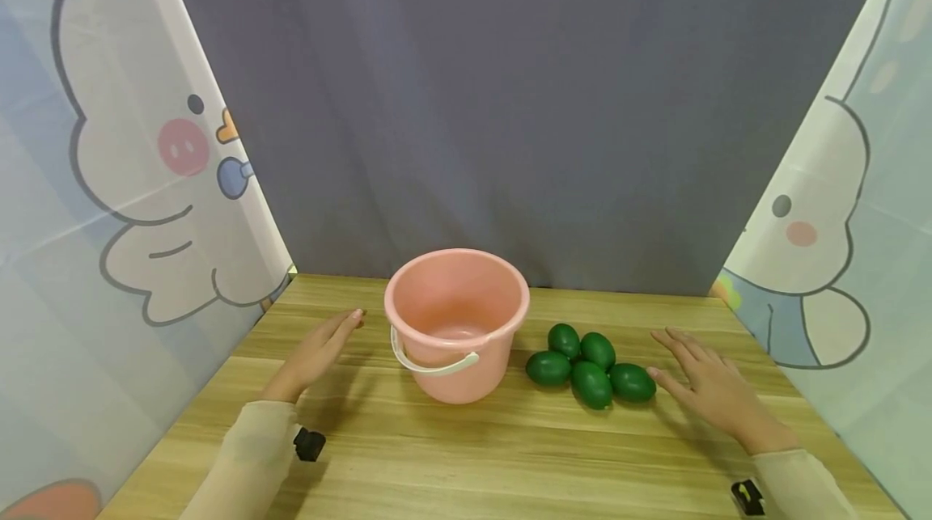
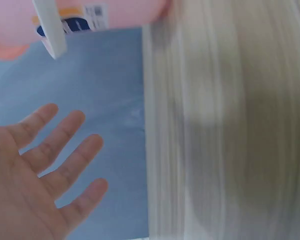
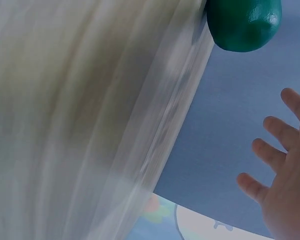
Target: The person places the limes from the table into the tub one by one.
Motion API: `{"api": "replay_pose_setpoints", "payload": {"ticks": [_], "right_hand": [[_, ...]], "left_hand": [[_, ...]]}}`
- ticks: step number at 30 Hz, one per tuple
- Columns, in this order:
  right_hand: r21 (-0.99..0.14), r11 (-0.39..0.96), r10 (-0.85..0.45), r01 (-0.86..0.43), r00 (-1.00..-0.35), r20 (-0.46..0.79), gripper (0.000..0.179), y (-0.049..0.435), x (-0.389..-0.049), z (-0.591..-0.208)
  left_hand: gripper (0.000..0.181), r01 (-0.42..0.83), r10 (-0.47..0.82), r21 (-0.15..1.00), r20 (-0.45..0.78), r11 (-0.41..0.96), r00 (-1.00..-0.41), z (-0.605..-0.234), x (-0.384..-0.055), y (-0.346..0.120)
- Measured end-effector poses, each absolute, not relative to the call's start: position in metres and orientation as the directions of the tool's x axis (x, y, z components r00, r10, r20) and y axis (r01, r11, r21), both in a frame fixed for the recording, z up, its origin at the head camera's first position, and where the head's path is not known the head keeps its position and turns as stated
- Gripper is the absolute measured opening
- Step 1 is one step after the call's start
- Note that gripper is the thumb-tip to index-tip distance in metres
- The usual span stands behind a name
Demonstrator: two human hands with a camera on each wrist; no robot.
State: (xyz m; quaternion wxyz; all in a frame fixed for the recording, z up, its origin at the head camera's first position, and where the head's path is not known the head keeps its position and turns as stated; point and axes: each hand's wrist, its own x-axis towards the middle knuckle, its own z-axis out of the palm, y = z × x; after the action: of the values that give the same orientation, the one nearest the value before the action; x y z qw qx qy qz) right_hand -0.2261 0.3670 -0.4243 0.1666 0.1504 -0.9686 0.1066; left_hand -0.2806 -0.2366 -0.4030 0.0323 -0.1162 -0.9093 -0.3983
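A pink bucket (image 1: 457, 370) stands upright on the wooden table, its white handle (image 1: 437, 370) hanging down in front. To its left is my left hand (image 1: 320, 354), fingers extended and apart from the bucket; the left wrist view shows the palm (image 2: 20, 185) with spread fingers and nothing held. Right of the bucket lies a cluster of several dark green, egg-shaped fruits like limes or avocados, one in front (image 1: 591, 385) and one at the right end (image 1: 633, 383). My right hand (image 1: 709, 386) hovers just right of that end one, fingers straight and holding nothing.
The wood-grained table (image 1: 466, 463) runs back to a dark grey curtain (image 1: 480, 116). Cartoon-printed cloths hang at the left (image 1: 131, 180) and right (image 1: 815, 261). A label (image 2: 80, 22) is on the bucket's side. Small black devices sit at both wrists (image 1: 309, 445).
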Motion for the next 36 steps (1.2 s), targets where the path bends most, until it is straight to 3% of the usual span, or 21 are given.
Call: {"api": "replay_pose_setpoints", "payload": {"ticks": [8, 17, 22, 26, 36], "right_hand": [[-0.159, 0.926, -0.269, -0.342, -0.894, 0.358, 0.066, 0.363, -0.225, -0.423], [-0.149, 0.920, -0.288, -0.363, -0.883, 0.371, 0.065, 0.360, -0.225, -0.423], [-0.148, 0.916, -0.294, -0.372, -0.876, 0.382, 0.064, 0.358, -0.225, -0.422], [-0.144, 0.914, -0.298, -0.380, -0.868, 0.397, 0.064, 0.357, -0.225, -0.422], [-0.155, 0.908, -0.304, -0.388, -0.868, 0.394, 0.063, 0.356, -0.225, -0.425]], "left_hand": [[0.070, 0.210, 0.216, 0.849, 0.117, 0.485, -0.969, -0.390, -0.278, -0.222], [0.072, 0.161, 0.208, 0.920, 0.090, 0.358, -0.974, -0.376, -0.276, -0.210], [0.071, 0.089, 0.219, 0.979, 0.048, 0.182, -0.975, -0.370, -0.272, -0.205], [0.065, 0.072, 0.244, 0.996, 0.056, 0.057, -0.968, -0.367, -0.270, -0.202], [0.055, 0.008, 0.235, 0.995, 0.030, -0.095, -0.972, -0.366, -0.274, -0.194]]}}
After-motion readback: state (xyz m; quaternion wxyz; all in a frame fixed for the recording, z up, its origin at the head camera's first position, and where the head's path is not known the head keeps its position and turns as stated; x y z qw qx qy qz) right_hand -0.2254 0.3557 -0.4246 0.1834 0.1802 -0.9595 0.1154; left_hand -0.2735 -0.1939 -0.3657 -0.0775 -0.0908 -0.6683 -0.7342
